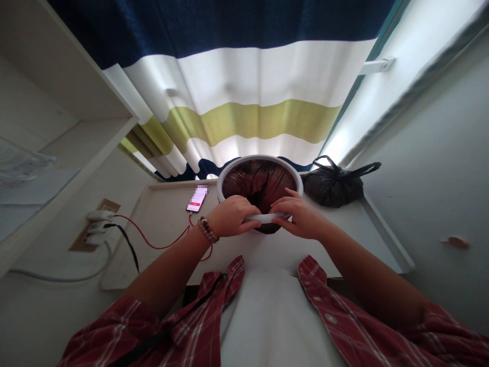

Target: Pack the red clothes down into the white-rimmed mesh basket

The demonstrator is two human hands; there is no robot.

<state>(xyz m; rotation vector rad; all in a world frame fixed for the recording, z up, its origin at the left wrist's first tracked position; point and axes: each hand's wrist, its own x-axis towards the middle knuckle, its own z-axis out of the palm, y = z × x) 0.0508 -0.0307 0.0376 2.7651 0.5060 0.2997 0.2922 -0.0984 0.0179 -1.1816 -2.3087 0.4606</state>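
**Both hands gripping bin rim, liner going in**

The left hand (233, 216) and right hand (300, 216) are both curling closed over the near rim of a round white-rimmed plastic waste bin (260, 159), pinching the edge of a dark translucent plastic liner bag (260, 183) against it. The bin is sitting on the white table (160, 224) directly ahead of the hands. The liner is already hanging inside; judging by the rim, the near edge is being worked and the far edge looks unfolded. Nothing else is showing inside the bin. Just right of the right hand, a knotted black plastic bag (334, 186) is lying, contents hidden. Left of the left hand, a phone (196, 200) on a red cable (153, 242) is charging.
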